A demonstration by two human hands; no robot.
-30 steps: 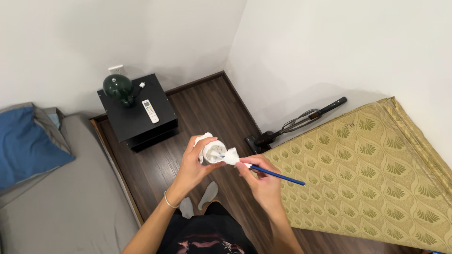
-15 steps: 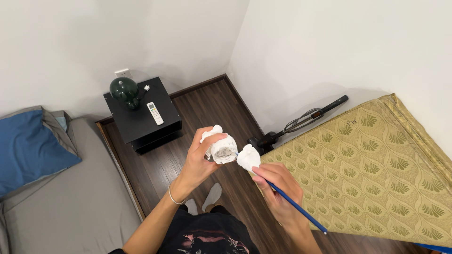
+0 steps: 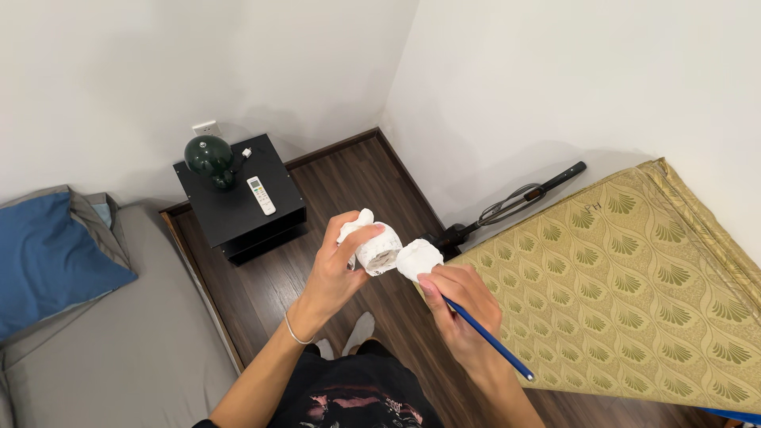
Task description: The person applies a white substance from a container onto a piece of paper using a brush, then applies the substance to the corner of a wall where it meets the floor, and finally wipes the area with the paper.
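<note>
The person's black printed T-shirt (image 3: pixel 357 396) filled the bottom of the view, and two grey-socked feet (image 3: pixel 353 337) stood on the dark wood floor (image 3: pixel 349 190) just beyond it. Above the feet, the left hand (image 3: pixel 337 265), a thin bracelet (image 3: pixel 295 331) at its wrist, had its fingers (image 3: pixel 358 235) closed around a small white jar (image 3: pixel 379 250) lying on its side, with a crumpled white tissue (image 3: pixel 354 222) bunched behind it. Just right of the jar, the right hand (image 3: pixel 460 305) pinched a white lid (image 3: pixel 418 257) at its fingertips and at the same time gripped a blue paintbrush (image 3: pixel 491 342) whose handle slanted down and away from the jar. Lid and jar were almost touching; whether they met could not be told.

Right of the jar lay a gold patterned cloth (image 3: pixel 626 285), spread wide over a flat surface. Left of the jar ran a grey bed (image 3: pixel 103 349) with a blue pillow (image 3: pixel 47 254) at its far end. Beyond the jar, a black nightstand (image 3: pixel 238 210) stood against the white wall (image 3: pixel 158 71), carrying a dark green round lamp (image 3: pixel 209 157) and a white remote control (image 3: pixel 261 195); a wall outlet (image 3: pixel 205 128) sat just above the lamp. Farther right of the nightstand, a black stick vacuum (image 3: pixel 515 202) leaned at the foot of the other wall, by the cloth's edge.
</note>
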